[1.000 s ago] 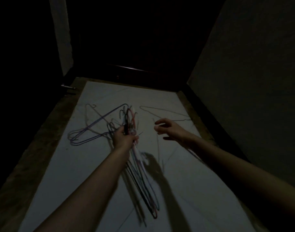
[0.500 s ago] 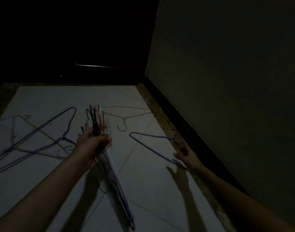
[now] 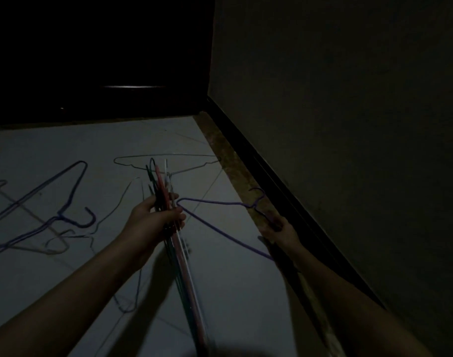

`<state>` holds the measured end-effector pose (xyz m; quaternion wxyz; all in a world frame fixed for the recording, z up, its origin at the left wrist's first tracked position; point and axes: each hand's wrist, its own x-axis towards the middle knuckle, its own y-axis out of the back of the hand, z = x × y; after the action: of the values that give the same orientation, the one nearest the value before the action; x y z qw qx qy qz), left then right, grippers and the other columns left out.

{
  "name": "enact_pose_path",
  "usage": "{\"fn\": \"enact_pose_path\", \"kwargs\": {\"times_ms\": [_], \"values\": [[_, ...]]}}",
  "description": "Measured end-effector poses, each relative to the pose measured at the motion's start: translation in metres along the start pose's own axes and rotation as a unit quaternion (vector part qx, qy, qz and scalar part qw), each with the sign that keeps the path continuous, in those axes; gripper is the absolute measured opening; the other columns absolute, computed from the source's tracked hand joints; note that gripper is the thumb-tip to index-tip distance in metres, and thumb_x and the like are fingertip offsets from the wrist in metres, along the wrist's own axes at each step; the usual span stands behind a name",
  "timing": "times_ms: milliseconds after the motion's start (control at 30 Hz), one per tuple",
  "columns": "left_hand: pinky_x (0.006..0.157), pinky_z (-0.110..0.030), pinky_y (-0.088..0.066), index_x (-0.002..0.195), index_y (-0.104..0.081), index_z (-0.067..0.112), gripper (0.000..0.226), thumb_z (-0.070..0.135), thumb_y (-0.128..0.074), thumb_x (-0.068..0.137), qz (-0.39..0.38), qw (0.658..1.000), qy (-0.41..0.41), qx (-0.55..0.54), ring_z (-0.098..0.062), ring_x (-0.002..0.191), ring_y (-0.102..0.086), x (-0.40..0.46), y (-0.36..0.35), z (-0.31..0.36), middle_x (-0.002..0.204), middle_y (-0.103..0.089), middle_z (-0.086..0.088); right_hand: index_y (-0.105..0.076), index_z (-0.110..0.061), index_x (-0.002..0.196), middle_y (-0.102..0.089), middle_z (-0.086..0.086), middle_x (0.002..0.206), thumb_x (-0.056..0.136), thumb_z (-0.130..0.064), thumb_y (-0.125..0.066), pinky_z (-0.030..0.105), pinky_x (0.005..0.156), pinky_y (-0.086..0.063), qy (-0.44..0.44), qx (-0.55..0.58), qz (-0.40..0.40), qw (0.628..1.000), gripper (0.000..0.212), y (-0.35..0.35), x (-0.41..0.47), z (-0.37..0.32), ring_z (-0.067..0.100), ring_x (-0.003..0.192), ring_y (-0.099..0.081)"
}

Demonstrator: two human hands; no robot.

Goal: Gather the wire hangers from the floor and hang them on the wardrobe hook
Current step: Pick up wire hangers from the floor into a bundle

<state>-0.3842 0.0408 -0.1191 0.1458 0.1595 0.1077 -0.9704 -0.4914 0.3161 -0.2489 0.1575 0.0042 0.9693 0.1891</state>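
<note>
My left hand (image 3: 153,220) grips a bundle of several wire hangers (image 3: 180,258), hooks pointing away, the long wires running back toward me. My right hand (image 3: 278,231) holds a purple hanger (image 3: 215,202) by its right shoulder, lifted off the floor beside the wall; its far corner almost touches my left hand's fingers. A thin silver hanger (image 3: 168,161) lies flat on the floor beyond the bundle. At the left, a blue hanger (image 3: 73,191) and pale hangers (image 3: 53,243) lie tangled on the floor. The wardrobe hook is out of view.
The room is very dim. A pale tiled floor (image 3: 233,292) has a brown border strip (image 3: 230,161) along a dark skirting board and a wall (image 3: 336,124) on the right. A dark door or cabinet front (image 3: 104,60) closes the far end.
My right hand took hold of the purple hanger near the wall and raised it toward the bundle. The view swung right, so the loose hangers slid to the left.
</note>
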Motion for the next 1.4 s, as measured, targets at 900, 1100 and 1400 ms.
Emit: {"fn": "enact_pose_path", "kwargs": {"times_ms": [900,1100,1400], "values": [[0.052,-0.022,-0.054,0.096,-0.062,0.013,0.035,-0.018,-0.055,0.080,0.065,0.991,-0.002,-0.118,-0.021,0.083,-0.063,-0.001,0.016,0.033,0.093,-0.063,-0.012,-0.060,-0.003,0.102,-0.049,0.003,0.081,0.089,0.010,-0.048,0.010,0.049,-0.040,0.177,0.103,-0.058,0.977,0.022,-0.066,-0.011,-0.131,0.009,0.067,-0.047],[0.056,-0.027,-0.057,0.089,-0.058,0.013,0.035,-0.019,-0.044,0.085,0.088,0.985,-0.037,-0.142,-0.020,0.075,-0.061,-0.005,0.034,0.070,0.084,-0.059,-0.011,-0.062,-0.004,0.103,-0.052,-0.001,0.078,0.087,0.008,-0.054,0.011,0.052,-0.045,0.212,0.145,-0.112,0.960,0.022,-0.100,-0.040,-0.178,0.008,0.070,-0.051],[0.067,-0.031,-0.047,0.092,-0.052,0.013,0.039,-0.021,-0.033,0.087,0.138,0.980,-0.036,-0.139,-0.022,0.082,-0.059,0.001,0.086,0.111,0.091,-0.057,-0.015,-0.063,-0.007,0.103,-0.057,-0.003,0.082,0.085,0.005,-0.058,0.007,0.060,-0.048,0.220,0.136,-0.183,0.948,0.022,-0.165,-0.087,-0.225,0.008,0.079,-0.055]]}}
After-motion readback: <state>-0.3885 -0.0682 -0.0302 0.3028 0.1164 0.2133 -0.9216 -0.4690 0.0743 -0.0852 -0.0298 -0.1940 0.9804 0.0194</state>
